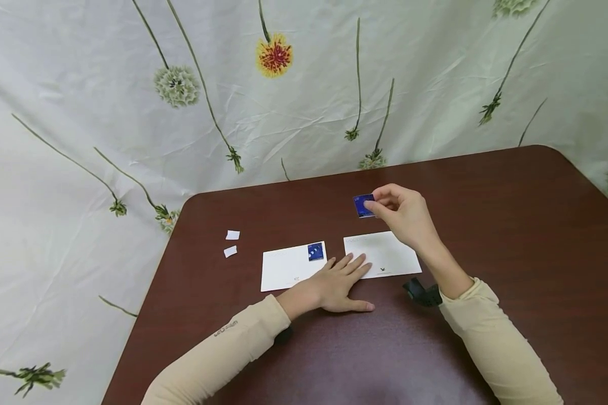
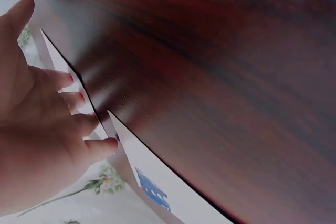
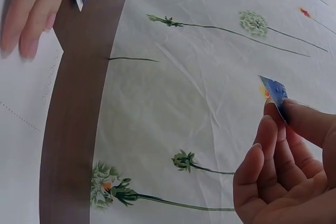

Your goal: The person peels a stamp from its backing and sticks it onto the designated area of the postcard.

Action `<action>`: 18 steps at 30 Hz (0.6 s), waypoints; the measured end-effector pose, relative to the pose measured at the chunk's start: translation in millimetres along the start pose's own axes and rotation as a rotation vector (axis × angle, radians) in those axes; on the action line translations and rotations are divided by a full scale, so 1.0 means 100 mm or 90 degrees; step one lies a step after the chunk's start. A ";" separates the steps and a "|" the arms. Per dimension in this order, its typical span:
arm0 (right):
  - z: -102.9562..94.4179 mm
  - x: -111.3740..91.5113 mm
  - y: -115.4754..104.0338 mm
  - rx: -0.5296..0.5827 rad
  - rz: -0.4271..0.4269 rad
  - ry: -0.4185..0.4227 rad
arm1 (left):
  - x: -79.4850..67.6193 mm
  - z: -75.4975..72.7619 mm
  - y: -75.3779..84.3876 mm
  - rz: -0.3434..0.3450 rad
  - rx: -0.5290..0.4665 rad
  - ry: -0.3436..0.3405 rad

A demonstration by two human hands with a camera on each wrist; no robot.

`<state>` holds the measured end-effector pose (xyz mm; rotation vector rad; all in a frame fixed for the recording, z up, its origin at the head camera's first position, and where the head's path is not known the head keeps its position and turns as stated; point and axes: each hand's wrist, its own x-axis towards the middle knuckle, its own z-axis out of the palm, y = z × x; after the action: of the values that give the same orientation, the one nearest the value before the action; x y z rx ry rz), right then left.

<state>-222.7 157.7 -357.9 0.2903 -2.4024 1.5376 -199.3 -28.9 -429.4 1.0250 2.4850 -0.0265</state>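
Between thumb and fingers my right hand (image 1: 404,218) pinches a small blue postage stamp (image 1: 363,206), held up above the far edge of the right envelope (image 1: 400,256). In the right wrist view the stamp (image 3: 275,94) is seen at a slant, its lower corner under the thumb. My left hand (image 1: 340,282) lies with fingers spread, the fingertips resting on the left part of that envelope and the thumb on the table. Left of it is a second white envelope (image 1: 286,269), with a blue stamp (image 1: 316,251) at its upper right corner.
Two small white paper pieces (image 1: 231,243) lie on the dark brown table (image 1: 512,242), left of the envelopes. Behind the table hangs a pale cloth (image 1: 304,101) printed with flowers. A dark strap (image 1: 421,292) is at the right wrist.
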 end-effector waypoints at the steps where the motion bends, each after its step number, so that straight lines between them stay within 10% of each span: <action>1: 0.00 0.00 0.01 -0.006 0.007 -0.003 | 0.00 0.00 0.00 0.000 0.001 -0.002; 18: -0.16 0.05 0.66 -0.084 0.241 -0.103 | 0.00 -0.03 0.02 -0.010 0.057 -0.044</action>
<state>-245.9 199.3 -406.3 -0.0763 -2.7973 1.5404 -199.3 -26.7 -426.0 1.0236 2.4485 -0.1757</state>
